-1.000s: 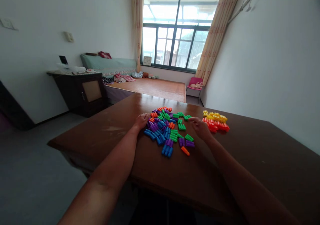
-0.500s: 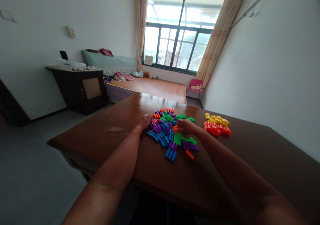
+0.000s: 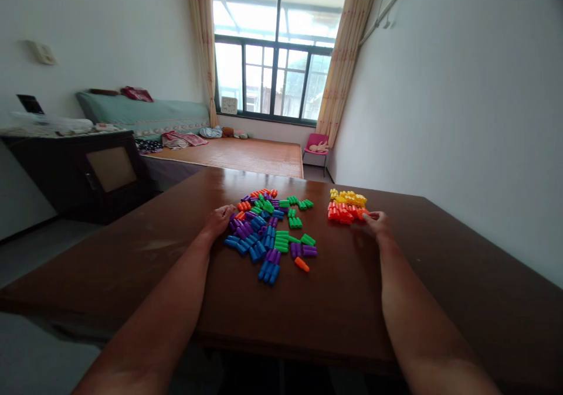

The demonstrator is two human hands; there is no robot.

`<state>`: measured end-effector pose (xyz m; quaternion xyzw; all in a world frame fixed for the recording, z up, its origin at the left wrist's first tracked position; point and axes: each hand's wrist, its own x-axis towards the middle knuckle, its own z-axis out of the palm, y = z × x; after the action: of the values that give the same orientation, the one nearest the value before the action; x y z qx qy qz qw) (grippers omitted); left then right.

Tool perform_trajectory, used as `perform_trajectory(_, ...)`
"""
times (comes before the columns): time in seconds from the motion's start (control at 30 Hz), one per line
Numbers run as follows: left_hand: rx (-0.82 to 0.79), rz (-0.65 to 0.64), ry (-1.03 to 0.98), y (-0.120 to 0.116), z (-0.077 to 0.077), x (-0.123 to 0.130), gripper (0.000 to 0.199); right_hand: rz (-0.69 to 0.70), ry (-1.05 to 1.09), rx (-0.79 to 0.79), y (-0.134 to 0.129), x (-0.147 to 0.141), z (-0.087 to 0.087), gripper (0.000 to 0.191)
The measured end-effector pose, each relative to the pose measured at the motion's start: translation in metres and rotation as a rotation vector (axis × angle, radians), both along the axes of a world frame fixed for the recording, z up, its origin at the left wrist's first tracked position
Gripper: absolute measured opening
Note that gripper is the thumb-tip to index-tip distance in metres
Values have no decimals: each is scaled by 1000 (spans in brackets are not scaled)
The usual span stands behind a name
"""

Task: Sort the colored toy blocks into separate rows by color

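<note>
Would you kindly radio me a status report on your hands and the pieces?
Left hand at left edge of mixed pile. Right hand at right end of red-orange group, grip unclear. No obstruction seen.

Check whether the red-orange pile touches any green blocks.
Apart. The head view shows bare tabletop between the red-orange pile and the nearest green blocks.

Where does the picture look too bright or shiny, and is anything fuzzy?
In the head view, the window is very bright, with some panes nearly white; the head view also shows pale glare along the far edge of the table, which looks darker nearer; still in the head view, the colourful pieces look slightly soft-edged.
</note>
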<state>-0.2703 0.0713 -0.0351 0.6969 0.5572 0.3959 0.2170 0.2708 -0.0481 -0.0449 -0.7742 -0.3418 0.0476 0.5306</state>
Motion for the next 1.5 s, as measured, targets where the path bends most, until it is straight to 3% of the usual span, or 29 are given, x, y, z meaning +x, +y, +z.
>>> perform_trajectory(0.17, 6, -4, 50, -1, -1, 1, 58, -62, -263, -184, -2, -7, -7, 30)
perform_trajectory(0.43, 11, -32, 83, 6, -6, -4, 58, -65, -313, -314, -7, -17, 4, 36)
perform_trajectory(0.5, 14, -35, 104, 3, -5, -4, 56, -97, -318, -286, -9, -19, 8, 33)
perform_trajectory(0.63, 22, -20, 129, -7, 2, 0, 48, -139, -416, -46, -5, -44, 27, 35)
perform_trajectory(0.7, 27, -11, 138, -11, 6, 2, 43, -6, -493, 52, 1, -76, 39, 38)
perform_trajectory(0.87, 40, -62, 188, -14, 6, 5, 28, 727, -623, 34, 17, -205, 52, 30)
perform_trajectory(0.97, 38, -64, 231, -12, 4, 5, 27, 986, -813, 39, 37, -275, 57, 26)
perform_trajectory(1.1, 28, -25, 236, -13, 2, 4, 28, 1066, -1005, -44, 84, -334, 68, 34)
perform_trajectory(1.27, -1, -9, 199, -11, 1, 3, 28, 1246, -1209, -280, 135, -372, 71, 35)
perform_trajectory(1.4, 1, -1, 168, -9, -1, 3, 27, 1364, -1285, -367, 148, -382, 71, 30)
perform_trajectory(1.5, -13, 7, 162, -9, -1, 3, 28, 1356, -1309, -426, 149, -382, 78, 24)
